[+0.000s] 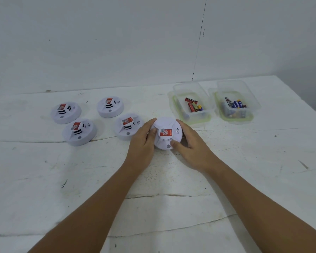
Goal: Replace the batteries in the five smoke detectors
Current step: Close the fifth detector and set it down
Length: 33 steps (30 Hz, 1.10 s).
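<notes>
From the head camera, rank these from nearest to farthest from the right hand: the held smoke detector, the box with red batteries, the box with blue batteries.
1. Held smoke detector: gripped by the right hand, directly left of it.
2. Box with red batteries: behind the hand.
3. Box with blue batteries: farther right.

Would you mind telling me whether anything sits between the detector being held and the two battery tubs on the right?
Nothing visible does. The white round smoke detector, gripped by the left hand and right hand, sits just short of the nearer clear plastic tub; only bare table lies between. The other four detectors lie to the left.
</notes>
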Tool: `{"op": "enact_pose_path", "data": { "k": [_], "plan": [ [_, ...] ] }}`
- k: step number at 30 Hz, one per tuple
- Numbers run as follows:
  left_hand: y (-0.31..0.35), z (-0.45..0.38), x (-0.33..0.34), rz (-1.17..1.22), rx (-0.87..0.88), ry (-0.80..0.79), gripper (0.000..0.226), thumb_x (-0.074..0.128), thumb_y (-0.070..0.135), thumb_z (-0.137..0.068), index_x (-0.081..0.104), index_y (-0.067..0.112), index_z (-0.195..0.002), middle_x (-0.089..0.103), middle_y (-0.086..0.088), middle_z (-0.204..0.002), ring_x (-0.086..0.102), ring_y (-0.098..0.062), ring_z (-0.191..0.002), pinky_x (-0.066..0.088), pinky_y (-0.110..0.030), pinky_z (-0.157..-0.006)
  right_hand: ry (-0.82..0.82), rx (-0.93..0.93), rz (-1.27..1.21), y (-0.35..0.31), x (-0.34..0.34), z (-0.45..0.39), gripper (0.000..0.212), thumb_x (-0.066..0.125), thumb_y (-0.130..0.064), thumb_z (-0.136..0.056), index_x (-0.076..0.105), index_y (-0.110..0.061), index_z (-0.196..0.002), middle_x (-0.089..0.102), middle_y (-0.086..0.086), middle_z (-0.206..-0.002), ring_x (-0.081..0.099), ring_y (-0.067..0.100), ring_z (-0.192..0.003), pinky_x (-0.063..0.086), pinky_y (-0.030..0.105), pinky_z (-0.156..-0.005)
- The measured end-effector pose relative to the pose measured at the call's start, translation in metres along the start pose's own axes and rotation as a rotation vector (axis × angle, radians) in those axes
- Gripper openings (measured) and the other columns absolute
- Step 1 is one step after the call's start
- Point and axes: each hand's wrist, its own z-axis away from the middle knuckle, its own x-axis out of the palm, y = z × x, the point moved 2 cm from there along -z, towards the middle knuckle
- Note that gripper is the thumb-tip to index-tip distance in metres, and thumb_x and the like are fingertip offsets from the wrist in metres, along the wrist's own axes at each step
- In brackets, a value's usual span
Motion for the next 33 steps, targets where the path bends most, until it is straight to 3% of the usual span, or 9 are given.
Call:
{"op": "enact_pose_path", "data": {
  "k": [2,6,12,19,26,33],
  "plan": [
    [-0.002,0.000,0.001,-0.019,0.000,0.006,0.039,0.042,0.028,-0.112,0.053,0.023,-0.149,0.059,0.009,-0.144,0.052,-0.001,-0.132,0.041,-0.008,-0.104,0.005,0.000,0.008,0.000,0.000,0.000,0.054,0.061,-0.004,-0.096,0.053,-0.042,-0.133,0.068,-0.014,-0.125,0.064,0.012,-0.118,0.056,0.046,-0.099],
    [-0.002,0.002,0.002,-0.033,0.013,0.017,0.040,0.042,0.030,-0.112,0.052,0.023,-0.149,0.058,0.009,-0.145,0.051,-0.003,-0.133,0.042,-0.011,-0.107,0.004,0.003,0.031,0.003,0.000,0.002,0.053,0.063,-0.013,-0.095,0.050,-0.043,-0.137,0.066,-0.017,-0.128,0.062,0.011,-0.120,0.055,0.047,-0.100],
    [0.000,0.003,0.001,-0.036,0.011,0.022,0.040,0.044,0.028,-0.111,0.053,0.022,-0.149,0.058,0.006,-0.146,0.052,-0.005,-0.133,0.040,0.002,-0.092,0.014,0.002,0.041,0.008,0.001,0.001,0.057,0.070,-0.023,-0.091,0.047,-0.044,-0.139,0.063,-0.018,-0.130,0.060,0.011,-0.123,0.054,0.046,-0.101],
    [0.000,0.002,0.002,-0.053,0.020,0.024,0.040,0.044,0.028,-0.111,0.053,0.022,-0.150,0.058,0.007,-0.146,0.052,-0.005,-0.133,0.038,0.002,-0.094,0.020,0.032,0.079,0.015,0.004,0.000,0.067,0.069,-0.044,-0.085,0.041,-0.035,-0.146,0.058,-0.019,-0.136,0.056,0.009,-0.127,0.052,0.045,-0.104],
    [-0.001,0.002,0.002,-0.069,0.035,0.018,0.040,0.043,0.029,-0.111,0.053,0.024,-0.150,0.059,0.008,-0.145,0.052,-0.003,-0.133,0.039,-0.001,-0.097,0.032,0.029,0.085,0.018,0.004,0.000,0.066,0.073,-0.033,-0.087,0.042,-0.034,-0.145,0.059,-0.019,-0.133,0.057,0.004,-0.124,0.053,0.041,-0.103],
    [-0.001,0.004,0.002,-0.068,0.040,0.018,0.040,0.042,0.030,-0.111,0.052,0.024,-0.150,0.060,0.009,-0.144,0.053,-0.002,-0.133,0.042,-0.007,-0.102,0.054,-0.026,0.120,0.014,0.005,0.000,0.058,0.072,-0.024,-0.089,0.044,-0.044,-0.137,0.059,-0.024,-0.126,0.057,0.004,-0.119,0.054,0.037,-0.098]
  ]
}}
